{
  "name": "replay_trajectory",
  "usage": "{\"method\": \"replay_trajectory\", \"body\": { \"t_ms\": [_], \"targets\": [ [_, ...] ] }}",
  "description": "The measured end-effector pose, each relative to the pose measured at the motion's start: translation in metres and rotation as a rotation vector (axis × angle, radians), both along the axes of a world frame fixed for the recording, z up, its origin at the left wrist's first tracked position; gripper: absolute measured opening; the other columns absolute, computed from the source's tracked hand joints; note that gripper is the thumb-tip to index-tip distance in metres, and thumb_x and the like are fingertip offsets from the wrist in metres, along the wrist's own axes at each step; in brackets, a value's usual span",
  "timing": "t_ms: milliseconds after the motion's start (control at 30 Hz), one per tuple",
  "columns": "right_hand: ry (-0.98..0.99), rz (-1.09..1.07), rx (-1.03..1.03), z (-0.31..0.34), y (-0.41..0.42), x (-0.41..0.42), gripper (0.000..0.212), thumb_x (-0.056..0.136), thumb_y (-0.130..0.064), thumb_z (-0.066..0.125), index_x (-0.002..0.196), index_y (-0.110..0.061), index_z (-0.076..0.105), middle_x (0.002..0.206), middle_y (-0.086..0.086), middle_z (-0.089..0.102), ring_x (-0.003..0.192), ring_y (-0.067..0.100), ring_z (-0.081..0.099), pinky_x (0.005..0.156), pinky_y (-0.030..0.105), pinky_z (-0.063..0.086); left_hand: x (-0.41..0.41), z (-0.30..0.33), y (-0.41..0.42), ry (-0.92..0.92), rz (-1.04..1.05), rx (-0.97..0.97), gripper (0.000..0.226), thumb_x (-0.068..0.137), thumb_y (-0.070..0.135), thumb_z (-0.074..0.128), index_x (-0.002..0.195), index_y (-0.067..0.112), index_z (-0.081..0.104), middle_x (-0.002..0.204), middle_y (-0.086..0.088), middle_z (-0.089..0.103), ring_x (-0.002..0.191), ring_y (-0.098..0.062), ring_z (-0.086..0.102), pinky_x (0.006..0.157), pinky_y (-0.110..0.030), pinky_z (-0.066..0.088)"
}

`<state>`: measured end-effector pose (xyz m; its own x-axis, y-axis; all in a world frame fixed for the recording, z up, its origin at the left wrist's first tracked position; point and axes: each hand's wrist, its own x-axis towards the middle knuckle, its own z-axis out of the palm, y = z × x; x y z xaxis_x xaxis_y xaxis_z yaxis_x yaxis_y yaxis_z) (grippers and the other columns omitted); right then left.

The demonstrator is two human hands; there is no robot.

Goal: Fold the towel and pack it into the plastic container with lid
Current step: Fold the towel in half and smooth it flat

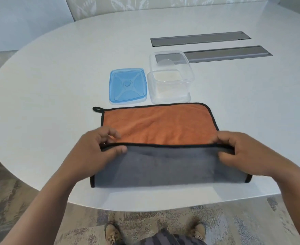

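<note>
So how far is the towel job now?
Done: the lid is off and lies beside the open, empty container. In hand: the left hand and right hand pinch the towel edge, making the first fold. Left: finish folding, pack it, close the lid.

The orange-and-grey microfibre towel (156, 128) lies on the white oval table (57, 82) near its front edge, its near half lapped over the far half. The left hand (99, 147) grips the lapped edge at its left end, the right hand (241, 149) at its right end. Just behind the towel stands the clear square plastic container (170, 80), with the blue square plastic lid (128, 85) flat beside it on the left. Behind the container, toward the far right, two long grey metal hatches (200, 38) lie one behind the other, the nearer one passing behind the container.
</note>
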<state>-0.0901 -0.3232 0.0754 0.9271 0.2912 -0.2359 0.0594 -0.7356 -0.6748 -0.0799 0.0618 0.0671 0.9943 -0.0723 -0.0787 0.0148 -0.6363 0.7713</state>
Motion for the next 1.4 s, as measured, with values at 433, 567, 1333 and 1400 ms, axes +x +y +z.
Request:
{"method": "replay_trajectory", "body": {
  "t_ms": [433,567,1333,1400],
  "targets": [
    [-0.032,-0.479,0.562,-0.022,-0.012,0.03,0.051,0.088,0.001,0.076,0.123,-0.034,0.065,0.102,0.005,0.076,0.089,0.019,0.073,0.079,0.036,0.06,0.01,-0.038,0.025,0.083,0.322,-0.469,0.017,0.101,0.019,0.063,0.088,0.028,0.068,0.079,-0.007,0.068,0.072,-0.022,0.058,0.068,-0.035,0.046],
    [0.082,-0.58,0.586,-0.043,-0.008,0.04,0.049,0.091,-0.011,0.077,0.131,-0.033,0.058,0.109,0.01,0.077,0.092,0.025,0.076,0.081,0.042,0.059,0.018,-0.051,0.023,0.163,0.335,-0.437,0.018,0.091,0.041,0.072,0.096,0.024,0.071,0.087,-0.028,0.068,0.08,-0.029,0.06,0.079,-0.055,0.052],
    [-0.334,-0.551,0.173,-0.053,0.0,0.119,0.019,0.1,-0.015,0.06,0.112,-0.025,0.07,0.11,-0.012,0.065,0.089,0.013,0.062,0.078,0.025,0.045,0.106,-0.045,0.01,-0.265,0.369,0.124,0.007,0.102,0.021,0.052,0.107,0.017,0.054,0.095,0.001,0.063,0.076,-0.023,0.055,0.069,-0.033,0.037],
    [-0.278,-0.522,0.081,-0.061,0.001,0.122,0.02,0.1,-0.014,0.059,0.115,-0.022,0.07,0.114,-0.009,0.063,0.106,0.019,0.062,0.089,0.027,0.042,0.111,-0.053,0.009,-0.213,0.338,0.206,0.005,0.102,0.022,0.052,0.102,0.017,0.053,0.093,-0.002,0.064,0.084,-0.03,0.057,0.072,-0.037,0.041]
  ]
}}
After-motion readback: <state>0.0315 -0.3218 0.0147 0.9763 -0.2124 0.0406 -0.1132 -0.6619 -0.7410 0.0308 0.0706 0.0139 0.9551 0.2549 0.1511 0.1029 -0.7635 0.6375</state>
